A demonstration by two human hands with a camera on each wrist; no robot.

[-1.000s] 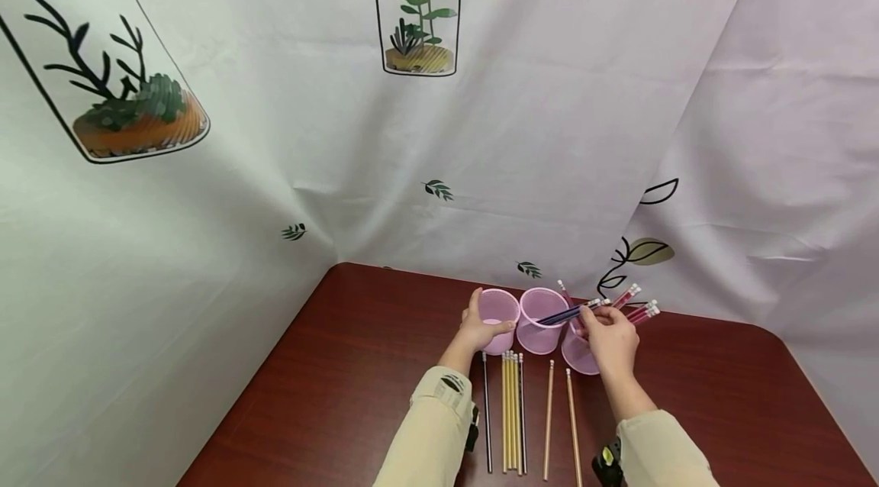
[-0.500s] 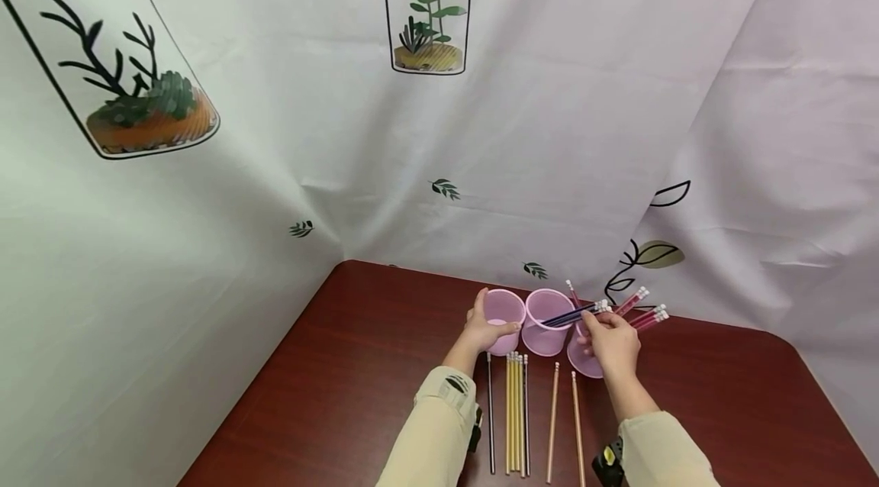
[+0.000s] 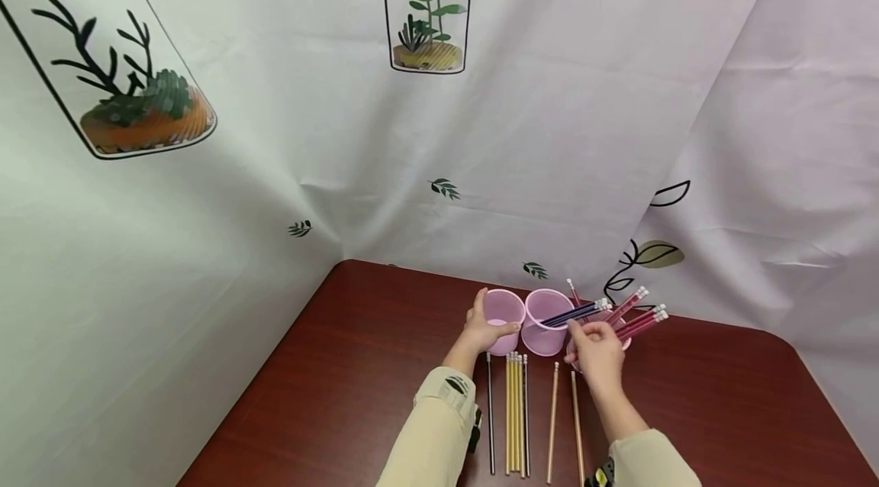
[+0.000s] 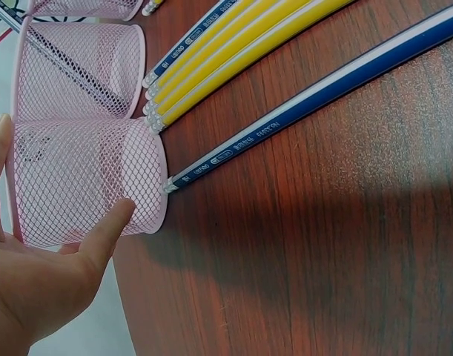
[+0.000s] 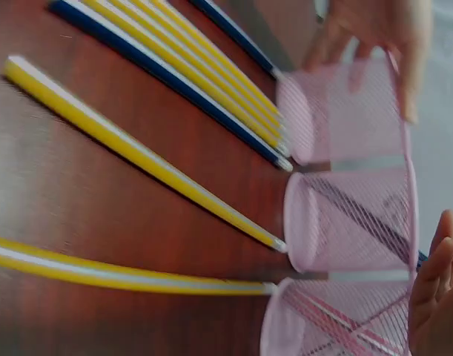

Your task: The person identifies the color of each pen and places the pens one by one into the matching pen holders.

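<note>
My left hand grips the left pink mesh pencil cup, its thumb along the near side and its fingers at the far side. Touching that cup is a middle one, where several dark blue pencils lean right over the rim. Just in front of those pencils is my right hand, fingers loosely bent and holding nothing. It partly hides the right cup, which holds several red pencils. In the right wrist view, the right hand's fingers are beside the cup rims.
Before the cups, several yellow pencils lie side by side on the dark red table, with a blue pencil to their left. Two separate yellow pencils lie farther right. A patterned white cloth hangs behind the table.
My right hand has let go of the blue pencils and moved slightly left and toward me. They stay leaning in the middle cup. My left hand keeps its hold on the left cup.
</note>
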